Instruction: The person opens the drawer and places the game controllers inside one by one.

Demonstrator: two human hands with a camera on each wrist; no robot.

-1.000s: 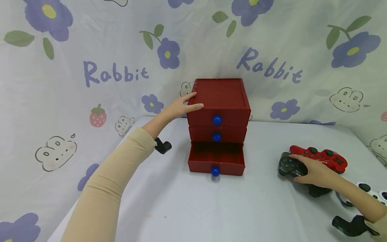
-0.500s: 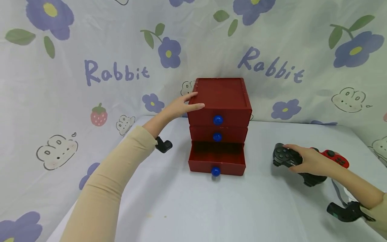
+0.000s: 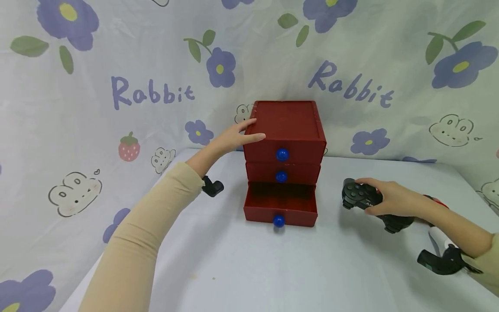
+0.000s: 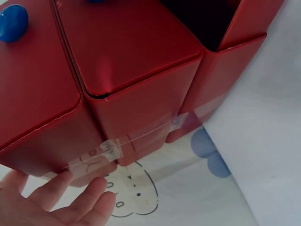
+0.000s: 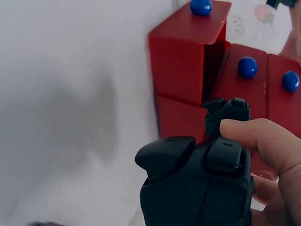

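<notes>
A red three-drawer cabinet (image 3: 288, 121) with blue knobs stands at the middle back; its bottom drawer (image 3: 280, 216) is pulled out and looks empty. My left hand (image 3: 233, 138) rests with spread, relaxed fingers against the cabinet's upper left side; the left wrist view shows its fingers (image 4: 87, 200) at the side wall. My right hand (image 3: 395, 199) grips a black game controller (image 3: 360, 195), held above the table right of the cabinet. In the right wrist view the thumb lies on the black controller (image 5: 197, 183), with the pulled-out drawer (image 5: 181, 66) beyond.
Behind my right forearm a red controller (image 3: 438, 201) shows in part on the table, and a white controller (image 3: 439, 239) lies nearer, mostly hidden. A printed cloth (image 3: 156, 52) hangs behind the white table (image 3: 249, 268).
My right hand has lifted the black controller and moved it left, away from the red and white ones. My left hand stays at the cabinet.
</notes>
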